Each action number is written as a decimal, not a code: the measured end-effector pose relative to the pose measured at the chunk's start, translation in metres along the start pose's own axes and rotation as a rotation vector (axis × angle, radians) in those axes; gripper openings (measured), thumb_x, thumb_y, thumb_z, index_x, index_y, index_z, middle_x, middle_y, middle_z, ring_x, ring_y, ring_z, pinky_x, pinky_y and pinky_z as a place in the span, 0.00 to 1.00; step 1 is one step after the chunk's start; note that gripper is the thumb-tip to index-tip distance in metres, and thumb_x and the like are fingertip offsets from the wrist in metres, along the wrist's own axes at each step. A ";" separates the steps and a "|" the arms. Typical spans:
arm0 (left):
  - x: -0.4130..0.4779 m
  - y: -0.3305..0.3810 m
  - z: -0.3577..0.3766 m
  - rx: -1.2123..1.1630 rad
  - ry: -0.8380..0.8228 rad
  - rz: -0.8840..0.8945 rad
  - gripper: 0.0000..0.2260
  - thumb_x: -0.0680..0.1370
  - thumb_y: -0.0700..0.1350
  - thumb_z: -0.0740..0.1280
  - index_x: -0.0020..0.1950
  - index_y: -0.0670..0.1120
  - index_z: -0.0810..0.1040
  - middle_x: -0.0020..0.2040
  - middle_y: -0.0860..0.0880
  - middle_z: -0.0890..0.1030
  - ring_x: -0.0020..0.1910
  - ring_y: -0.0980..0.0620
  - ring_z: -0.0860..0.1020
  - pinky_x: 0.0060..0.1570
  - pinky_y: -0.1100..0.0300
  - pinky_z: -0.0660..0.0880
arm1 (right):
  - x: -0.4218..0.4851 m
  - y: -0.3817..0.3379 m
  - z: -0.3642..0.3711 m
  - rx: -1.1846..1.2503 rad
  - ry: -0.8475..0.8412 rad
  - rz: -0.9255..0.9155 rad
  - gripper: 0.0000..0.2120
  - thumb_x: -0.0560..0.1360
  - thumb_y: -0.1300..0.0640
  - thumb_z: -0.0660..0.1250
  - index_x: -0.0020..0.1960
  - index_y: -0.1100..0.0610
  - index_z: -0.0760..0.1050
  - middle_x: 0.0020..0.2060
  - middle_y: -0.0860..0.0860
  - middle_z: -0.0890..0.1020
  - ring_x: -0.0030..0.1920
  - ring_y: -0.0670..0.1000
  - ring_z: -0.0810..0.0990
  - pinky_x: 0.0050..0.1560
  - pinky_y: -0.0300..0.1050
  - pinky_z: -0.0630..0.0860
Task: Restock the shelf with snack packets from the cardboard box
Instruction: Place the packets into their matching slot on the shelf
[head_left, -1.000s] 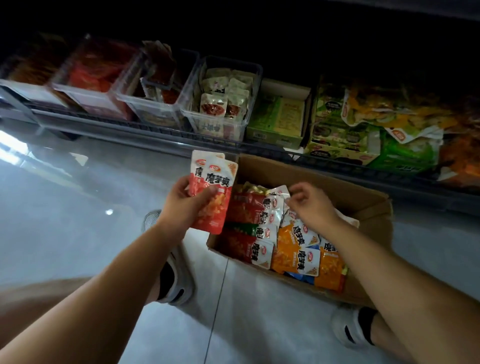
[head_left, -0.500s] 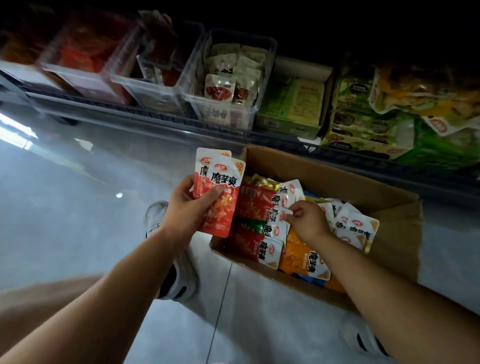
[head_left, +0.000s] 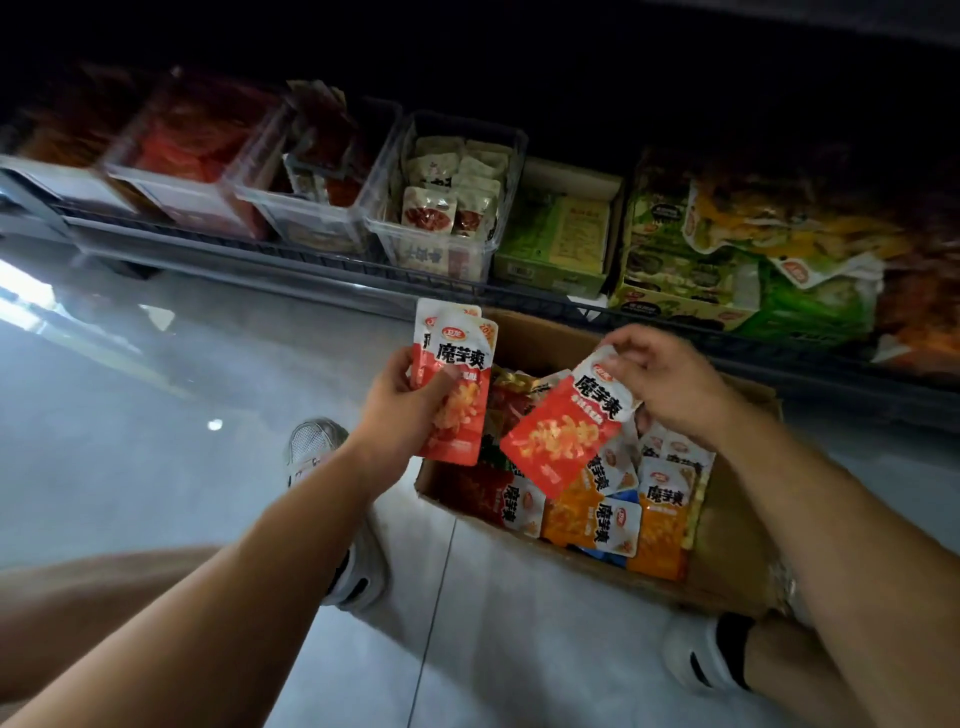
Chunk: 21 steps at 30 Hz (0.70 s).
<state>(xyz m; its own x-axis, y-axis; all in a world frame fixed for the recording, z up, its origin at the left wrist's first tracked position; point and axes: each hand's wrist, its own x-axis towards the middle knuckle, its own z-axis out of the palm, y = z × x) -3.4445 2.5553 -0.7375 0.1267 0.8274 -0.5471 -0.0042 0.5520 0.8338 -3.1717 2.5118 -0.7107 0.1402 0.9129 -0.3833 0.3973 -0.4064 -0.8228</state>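
Note:
A cardboard box (head_left: 727, 566) sits on the floor, full of red, orange and green snack packets (head_left: 597, 519). My left hand (head_left: 400, 410) grips a small stack of red packets (head_left: 460, 374) upright, just left of the box. My right hand (head_left: 670, 384) pinches the white top edge of another red packet (head_left: 563, 431), which hangs tilted above the box. The low shelf (head_left: 322, 260) runs behind the box and carries clear bins and display cartons of snacks.
A clear bin (head_left: 447, 208) of pale packets stands straight behind the box. Green cartons (head_left: 561, 234) and loose large bags (head_left: 779, 234) fill the shelf to the right. My shoes (head_left: 332, 519) rest on the grey tiled floor beside the box.
My right hand has lifted a red packet out of the box and raised it toward the stack. The left hand keeps holding its stack in about the same place.

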 end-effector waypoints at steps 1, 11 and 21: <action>-0.004 -0.002 0.003 -0.025 -0.031 -0.035 0.15 0.80 0.44 0.72 0.66 0.48 0.76 0.55 0.44 0.87 0.48 0.44 0.87 0.44 0.48 0.84 | -0.004 -0.008 0.002 0.009 -0.053 0.002 0.03 0.81 0.58 0.66 0.53 0.50 0.77 0.40 0.51 0.85 0.33 0.46 0.83 0.24 0.41 0.76; -0.023 -0.004 0.013 -0.002 -0.339 -0.158 0.25 0.73 0.39 0.77 0.68 0.46 0.73 0.58 0.42 0.85 0.51 0.41 0.86 0.49 0.47 0.84 | -0.002 -0.035 0.048 0.046 0.011 -0.070 0.14 0.73 0.59 0.76 0.55 0.52 0.77 0.45 0.53 0.81 0.36 0.55 0.85 0.31 0.54 0.83; -0.001 -0.012 -0.017 0.019 0.023 0.012 0.23 0.74 0.40 0.76 0.66 0.47 0.73 0.56 0.47 0.86 0.51 0.46 0.87 0.45 0.52 0.85 | 0.034 0.091 0.067 -0.238 0.023 0.215 0.13 0.79 0.55 0.67 0.63 0.54 0.76 0.55 0.52 0.83 0.52 0.53 0.82 0.51 0.50 0.80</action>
<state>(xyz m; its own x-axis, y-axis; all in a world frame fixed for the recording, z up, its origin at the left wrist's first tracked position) -3.4619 2.5495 -0.7479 0.1037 0.8361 -0.5387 0.0136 0.5404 0.8413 -3.1917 2.5038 -0.8272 0.2632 0.8087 -0.5260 0.5566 -0.5726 -0.6019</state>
